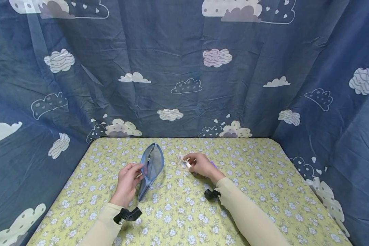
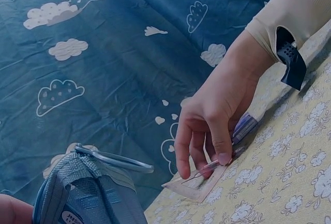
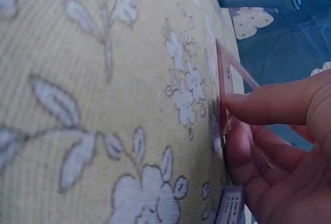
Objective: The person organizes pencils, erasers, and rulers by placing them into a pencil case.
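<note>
My left hand (image 1: 127, 181) grips the side of a blue zip pouch (image 1: 156, 163) with see-through mesh. Its mouth gapes, and something dark and slim shows inside. To the right of the pouch, my right hand (image 1: 202, 165) pinches a clear plastic set square (image 1: 180, 166) between thumb and fingers, close over the tablecloth. In the right wrist view the thumb lies on the pinkish edge of the set square (image 3: 223, 74), fingers behind it. A small purple item (image 2: 246, 127) with printed lettering lies under the right hand, mostly hidden in the head view.
A yellow floral cloth (image 1: 184, 218) covers the table. Dark blue curtains (image 1: 178, 44) with cloud prints hang behind it and along both sides. Each wrist wears a black camera strap (image 1: 127, 214) over a cream sleeve (image 1: 249, 213).
</note>
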A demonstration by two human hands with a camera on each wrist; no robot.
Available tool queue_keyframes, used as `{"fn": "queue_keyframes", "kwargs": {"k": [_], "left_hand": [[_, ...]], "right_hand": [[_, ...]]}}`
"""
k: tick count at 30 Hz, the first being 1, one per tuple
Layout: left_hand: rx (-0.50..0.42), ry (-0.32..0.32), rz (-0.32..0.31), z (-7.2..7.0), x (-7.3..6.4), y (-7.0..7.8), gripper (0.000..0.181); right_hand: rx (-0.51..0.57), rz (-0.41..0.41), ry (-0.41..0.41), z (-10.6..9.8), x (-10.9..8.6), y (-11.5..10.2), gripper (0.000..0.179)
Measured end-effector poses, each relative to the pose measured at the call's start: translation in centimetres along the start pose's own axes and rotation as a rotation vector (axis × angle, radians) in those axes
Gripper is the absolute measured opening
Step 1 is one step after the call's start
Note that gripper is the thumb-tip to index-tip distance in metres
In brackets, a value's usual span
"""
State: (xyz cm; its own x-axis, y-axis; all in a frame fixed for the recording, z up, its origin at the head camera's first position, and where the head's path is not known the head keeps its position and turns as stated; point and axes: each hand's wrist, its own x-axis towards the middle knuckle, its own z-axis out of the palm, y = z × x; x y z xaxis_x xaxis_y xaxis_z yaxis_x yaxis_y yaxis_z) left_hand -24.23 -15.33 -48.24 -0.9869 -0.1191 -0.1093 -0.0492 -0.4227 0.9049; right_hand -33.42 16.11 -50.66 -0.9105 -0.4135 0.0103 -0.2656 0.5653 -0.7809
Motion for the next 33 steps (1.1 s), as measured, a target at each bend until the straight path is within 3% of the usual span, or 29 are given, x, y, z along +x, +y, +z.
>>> {"fn": "queue_keyframes", "kwargs": {"k": [8,15,33], "left_hand": [[0.009,0.018,0.011,0.1,0.1,-0.1,0.021],[0.069,0.053,-0.01,0.1,-0.1,0.0,0.019],[0.073,0.053,-0.022,0.6,-0.1,0.0,0.016]], "right_hand": [[0.101,0.003,-0.023,-0.3,-0.4,-0.7,0.053],[0.17,0.01,-0.046,-0.3,-0.8,-1.1,0.054],[0.301,0.035,0.033,-0.3,-1.2,-1.9,0.059]]}}
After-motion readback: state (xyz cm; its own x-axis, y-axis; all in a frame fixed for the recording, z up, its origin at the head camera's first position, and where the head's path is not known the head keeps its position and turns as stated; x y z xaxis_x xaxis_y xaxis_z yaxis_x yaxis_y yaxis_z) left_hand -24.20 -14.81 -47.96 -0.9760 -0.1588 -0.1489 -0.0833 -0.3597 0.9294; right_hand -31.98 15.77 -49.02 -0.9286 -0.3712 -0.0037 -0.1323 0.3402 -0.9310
